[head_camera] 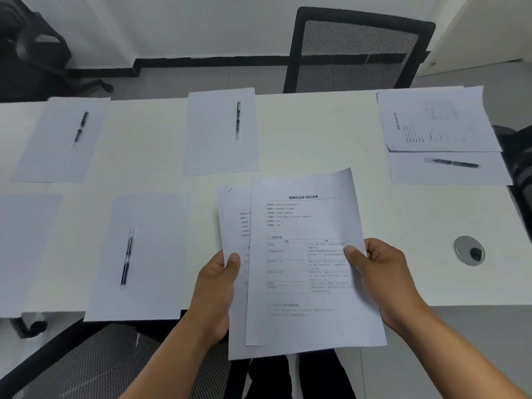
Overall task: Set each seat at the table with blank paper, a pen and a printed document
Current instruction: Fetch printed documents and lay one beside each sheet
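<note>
On the far left of the white table [316,133] a blank sheet [62,139] lies with a dark pen [80,128] on it. Nearer, at the left edge, another blank sheet [23,249] is partly cut off. Next to it a third sheet [155,254] carries a pen [126,259] along its length. Behind, a fourth sheet [221,131] has a pen [238,120] upright in its middle.

The left hand [216,295] grips the left edge of one printed document [234,226], thumb on top. The right hand [383,277] pinches the right edge of a second printed document [311,260], which overlaps the first; both are held above the near table edge. It shows a title, text lines and a table.

At the far right a printed document [434,119] lies on a blank sheet [449,171], with a pen [452,162] beside it. A round cable hole [468,250] sits in the tabletop. A black mesh chair [357,53] stands behind, against a white wall [172,24].
</note>
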Motion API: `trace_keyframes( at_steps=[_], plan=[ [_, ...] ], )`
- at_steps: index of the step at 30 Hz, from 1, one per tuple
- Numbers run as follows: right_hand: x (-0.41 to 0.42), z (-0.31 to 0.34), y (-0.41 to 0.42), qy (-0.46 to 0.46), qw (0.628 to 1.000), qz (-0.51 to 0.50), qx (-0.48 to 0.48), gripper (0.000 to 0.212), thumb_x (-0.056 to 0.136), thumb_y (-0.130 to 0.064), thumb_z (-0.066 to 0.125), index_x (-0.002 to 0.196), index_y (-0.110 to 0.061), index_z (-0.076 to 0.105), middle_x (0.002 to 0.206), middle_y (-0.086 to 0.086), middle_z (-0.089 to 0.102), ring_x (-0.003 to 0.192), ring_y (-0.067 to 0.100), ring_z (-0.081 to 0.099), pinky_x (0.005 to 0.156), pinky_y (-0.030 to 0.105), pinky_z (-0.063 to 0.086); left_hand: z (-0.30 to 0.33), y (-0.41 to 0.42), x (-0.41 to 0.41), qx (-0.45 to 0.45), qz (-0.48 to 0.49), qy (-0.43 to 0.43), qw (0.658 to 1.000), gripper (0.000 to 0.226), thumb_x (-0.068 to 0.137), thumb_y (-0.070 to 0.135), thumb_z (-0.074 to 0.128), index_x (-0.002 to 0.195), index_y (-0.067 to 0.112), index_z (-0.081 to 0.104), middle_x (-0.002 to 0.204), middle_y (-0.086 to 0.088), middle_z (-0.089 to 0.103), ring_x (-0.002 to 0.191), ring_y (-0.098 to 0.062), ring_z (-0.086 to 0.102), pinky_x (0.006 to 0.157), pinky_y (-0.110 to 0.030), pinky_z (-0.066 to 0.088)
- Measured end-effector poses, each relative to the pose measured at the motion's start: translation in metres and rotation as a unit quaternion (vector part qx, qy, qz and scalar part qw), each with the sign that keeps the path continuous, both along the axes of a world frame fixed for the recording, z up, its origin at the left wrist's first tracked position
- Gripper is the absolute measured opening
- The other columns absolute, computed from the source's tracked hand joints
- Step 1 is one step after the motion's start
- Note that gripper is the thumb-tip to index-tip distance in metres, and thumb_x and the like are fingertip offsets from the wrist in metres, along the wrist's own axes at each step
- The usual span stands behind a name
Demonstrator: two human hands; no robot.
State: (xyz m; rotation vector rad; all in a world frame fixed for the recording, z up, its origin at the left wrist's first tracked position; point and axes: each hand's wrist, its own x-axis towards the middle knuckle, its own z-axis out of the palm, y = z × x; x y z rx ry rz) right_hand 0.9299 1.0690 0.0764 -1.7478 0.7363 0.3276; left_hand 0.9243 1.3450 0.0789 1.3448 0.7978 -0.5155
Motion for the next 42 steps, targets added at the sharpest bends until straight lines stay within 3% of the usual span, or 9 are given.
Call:
trace_keyframes(
  at_steps=[7, 19, 25, 29, 37, 42],
  plan=[
    [-0.001, -0.001, -0.001, -0.004, 1.000, 0.003, -0.005, 0.029, 0.103, -0.023, 0.070, 0.090, 0.003, 0.065, 0.092, 0.018, 0.076, 0.069, 0.022, 0.065, 0.068, 0.035, 0.049, -0.003, 0.000, 0.000, -0.011, 0.002, -0.003, 1.000, 0.028, 0.116, 0.029, 0.051, 0.130, 0.022, 0.074, 0.120, -0.005, 0.083, 0.107, -0.031, 0.081, 0.089, -0.052, 0.066],
    [-0.008, -0.013, -0.013, 0.010, 1.000, -0.005, -0.013, 0.030, 0.103, -0.023, 0.070, 0.091, 0.003, 0.063, 0.092, 0.022, 0.073, 0.067, 0.023, 0.062, 0.066, 0.035, 0.046, -0.011, 0.010, -0.008, -0.007, -0.013, -0.001, 1.000, 0.029, 0.117, 0.029, 0.050, 0.133, 0.023, 0.073, 0.124, -0.005, 0.082, 0.112, -0.033, 0.079, 0.096, -0.057, 0.064],
    [-0.005, -0.029, -0.054, 0.032, 0.993, -0.021, -0.111, 0.035, 0.105, -0.022, 0.063, 0.086, 0.005, 0.051, 0.080, 0.018, 0.060, 0.067, 0.026, 0.050, 0.063, 0.036, 0.035, -0.016, 0.024, -0.015, 0.013, 0.003, 0.008, 1.000, 0.030, 0.116, 0.030, 0.051, 0.132, 0.022, 0.074, 0.124, -0.006, 0.082, 0.112, -0.032, 0.080, 0.098, -0.060, 0.062],
    [0.000, -0.041, -0.075, 0.046, 0.984, -0.022, -0.169, 0.033, 0.105, -0.023, 0.061, 0.086, 0.003, 0.052, 0.082, 0.014, 0.061, 0.068, 0.029, 0.050, 0.065, 0.038, 0.037, -0.019, 0.031, -0.021, 0.023, 0.011, 0.013, 1.000, 0.030, 0.116, 0.029, 0.050, 0.131, 0.022, 0.075, 0.122, -0.006, 0.083, 0.109, -0.032, 0.080, 0.094, -0.055, 0.064],
    [0.011, -0.056, -0.077, 0.055, 0.978, -0.009, -0.200, 0.029, 0.106, -0.025, 0.059, 0.086, -0.003, 0.057, 0.088, 0.015, 0.066, 0.071, 0.031, 0.055, 0.064, 0.038, 0.040, -0.024, 0.039, -0.030, 0.033, 0.031, 0.028, 0.999, 0.029, 0.116, 0.028, 0.050, 0.130, 0.021, 0.074, 0.122, -0.006, 0.083, 0.108, -0.030, 0.081, 0.084, -0.049, 0.066],
    [0.017, -0.057, -0.071, 0.051, 0.976, 0.010, -0.211, 0.029, 0.104, -0.024, 0.057, 0.092, 0.002, 0.057, 0.090, 0.017, 0.066, 0.072, 0.031, 0.054, 0.064, 0.038, 0.040, -0.025, 0.041, -0.033, 0.033, 0.040, 0.032, 0.998, 0.029, 0.116, 0.027, 0.050, 0.131, 0.021, 0.074, 0.123, -0.006, 0.082, 0.111, -0.031, 0.080, 0.090, -0.052, 0.064]
  ],
)
